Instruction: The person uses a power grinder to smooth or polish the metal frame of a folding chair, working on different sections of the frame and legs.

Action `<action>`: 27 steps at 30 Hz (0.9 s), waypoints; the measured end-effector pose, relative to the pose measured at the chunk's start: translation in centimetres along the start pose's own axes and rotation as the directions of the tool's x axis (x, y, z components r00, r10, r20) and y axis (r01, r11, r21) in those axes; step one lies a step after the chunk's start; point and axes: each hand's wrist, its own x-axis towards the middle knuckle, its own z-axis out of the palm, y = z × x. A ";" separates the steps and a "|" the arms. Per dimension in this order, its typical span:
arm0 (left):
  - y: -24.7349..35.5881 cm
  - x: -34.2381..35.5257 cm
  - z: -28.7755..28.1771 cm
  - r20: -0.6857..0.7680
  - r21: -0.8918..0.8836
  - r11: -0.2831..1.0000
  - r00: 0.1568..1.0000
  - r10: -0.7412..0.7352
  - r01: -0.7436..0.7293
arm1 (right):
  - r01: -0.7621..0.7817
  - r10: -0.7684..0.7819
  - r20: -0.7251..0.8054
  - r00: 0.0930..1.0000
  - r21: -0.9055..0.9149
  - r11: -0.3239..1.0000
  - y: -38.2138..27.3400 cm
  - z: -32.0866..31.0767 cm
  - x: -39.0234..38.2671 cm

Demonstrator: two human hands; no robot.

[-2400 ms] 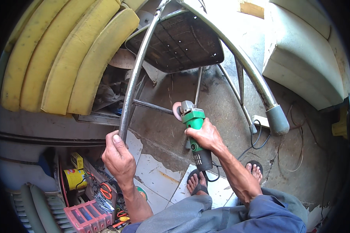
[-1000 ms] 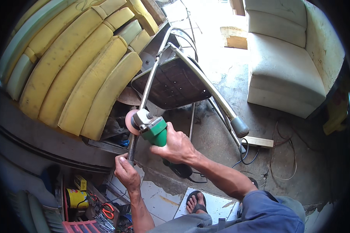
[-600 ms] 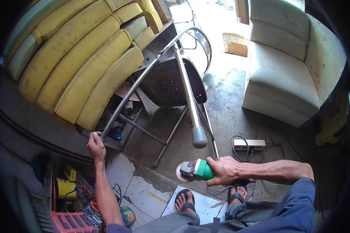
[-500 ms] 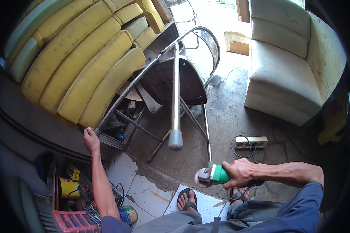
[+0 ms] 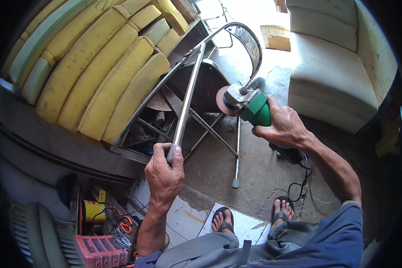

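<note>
My left hand (image 5: 165,172) grips the grey-capped lower end of a shiny metal leg on an upturned chair frame (image 5: 190,96). In my right hand (image 5: 286,125) is a green angle grinder (image 5: 257,109), its round disc (image 5: 223,100) pointing left, toward the chair. From this view I cannot tell whether the disc touches the metal. The dark seat panel (image 5: 210,82) lies behind the raised leg, and another leg ends in a grey rubber foot (image 5: 235,183) near the floor. A black power cord (image 5: 304,183) hangs from the grinder's rear.
Yellow foam cushions (image 5: 100,82) are stacked at the left. A white padded seat (image 5: 332,71) stands at the right. Down on the left are a red plastic crate (image 5: 100,255), orange-handled scissors (image 5: 126,224) and a yellow can (image 5: 94,211). White tiles (image 5: 185,219) lie by my sandalled feet.
My left hand has shifted right from the lower left tube to the middle leg's end. The right hand has lifted the grinder up and away from the floor, closer to the chair. The chair has turned slightly.
</note>
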 end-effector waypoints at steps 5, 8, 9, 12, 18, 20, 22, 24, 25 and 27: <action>-3.2 -2.9 -1.5 -0.152 0.082 0.993 0.984 0.093 -0.081 | 0.109 -0.109 0.037 0.993 0.008 0.994 -3.8 1.4 1.7; -5.1 -5.9 -2.9 -0.189 0.034 0.988 0.972 -0.140 0.149 | 0.286 -0.287 0.022 0.958 0.038 0.958 -6.1 4.7 1.3; -5.9 -6.6 -3.2 -0.242 0.029 0.990 0.961 -0.130 0.141 | 0.367 -0.367 0.005 0.930 0.044 0.929 -6.9 6.2 1.2; -7.3 -7.7 -2.5 -0.292 0.049 0.988 0.948 -0.127 0.147 | 0.485 -0.487 0.024 0.873 0.061 0.872 -9.5 9.3 0.1; -10.1 -8.4 -2.9 -0.235 0.130 0.981 0.965 -0.114 0.147 | 0.402 -0.406 0.162 0.899 0.059 0.914 -11.2 10.5 2.0; -10.1 -7.9 -3.6 -0.191 0.100 0.982 0.971 -0.141 0.162 | 0.353 -0.354 0.021 0.935 0.051 0.934 -9.2 10.6 4.3; -10.2 -7.2 -3.6 -0.198 0.082 0.981 0.967 -0.158 0.177 | 0.152 -0.153 0.023 0.988 0.039 0.988 -8.0 9.0 6.4; -10.6 -7.8 -3.6 -0.201 0.071 0.977 0.962 -0.183 0.200 | 0.090 -0.090 0.012 0.996 0.038 0.995 -6.4 9.7 6.6; -10.8 -7.8 -3.8 -0.208 0.067 0.976 0.960 -0.189 0.207 | 0.028 -0.035 0.092 0.995 0.079 0.996 -6.2 9.5 6.2; -11.0 -7.7 -3.8 -0.210 0.059 0.973 0.955 -0.208 0.225 | 0.119 -0.128 0.077 0.989 0.112 0.987 -4.6 11.0 3.6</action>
